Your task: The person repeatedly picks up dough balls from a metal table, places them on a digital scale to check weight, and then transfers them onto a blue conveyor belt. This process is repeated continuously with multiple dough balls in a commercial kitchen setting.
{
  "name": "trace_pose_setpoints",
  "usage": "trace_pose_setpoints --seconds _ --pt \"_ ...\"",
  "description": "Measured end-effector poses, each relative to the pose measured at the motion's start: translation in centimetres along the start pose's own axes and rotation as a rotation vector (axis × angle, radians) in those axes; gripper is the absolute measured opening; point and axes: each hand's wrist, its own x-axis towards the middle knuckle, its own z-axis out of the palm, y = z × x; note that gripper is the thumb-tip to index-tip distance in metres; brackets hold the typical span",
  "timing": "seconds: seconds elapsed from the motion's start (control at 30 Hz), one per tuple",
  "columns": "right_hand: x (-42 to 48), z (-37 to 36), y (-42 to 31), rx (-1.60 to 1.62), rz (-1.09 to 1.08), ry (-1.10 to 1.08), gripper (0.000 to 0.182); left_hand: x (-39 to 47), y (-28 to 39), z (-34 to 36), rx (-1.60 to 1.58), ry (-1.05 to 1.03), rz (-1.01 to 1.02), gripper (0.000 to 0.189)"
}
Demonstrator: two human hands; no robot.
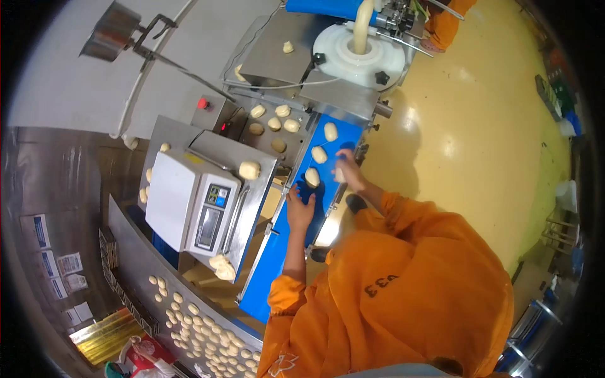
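Note:
Three dough pieces lie in a row on a blue conveyor belt [264,279]: a far one [331,132], a middle one [319,154] and a near one [312,177]. My left hand [300,210] hovers over the belt just short of the near piece, fingers apart and holding nothing. Over the belt's right side, my right hand [350,170] is curled around another pale dough piece [340,175], partly hidden by the fingers. Upstream, a thick dough strand [363,28] runs down into the white round hopper [331,52] of a dough-dividing machine.
Left of the belt, a white digital scale [172,203] stands on a metal table with a dough piece [249,170] at its corner. More dough pieces [274,124] lie on a metal tray. Many dough balls cover a steel table [137,255]. A co-worker [146,354] is beyond it.

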Motion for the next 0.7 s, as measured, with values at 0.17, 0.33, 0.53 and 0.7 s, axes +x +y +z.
trace_pose_setpoints --seconds 0.17,0.33,0.53,0.7 --pt "6.6 0.4 -1.4 -0.962 -0.427 0.467 0.059 4.0 3.2 6.1 0.384 0.090 -0.019 0.080" --pt "7.5 1.6 -3.8 -1.176 -0.389 0.367 0.052 5.2 -3.2 5.6 0.110 0.153 0.056 0.037" --pt "4.4 5.6 -5.2 -0.035 -0.166 0.053 0.035 6.5 -5.8 3.7 -1.277 0.147 -0.653 0.036" --pt "-2.5 23.7 -14.7 -0.072 -0.969 -0.514 0.051 7.3 2.2 7.2 0.077 0.133 -0.273 0.064"
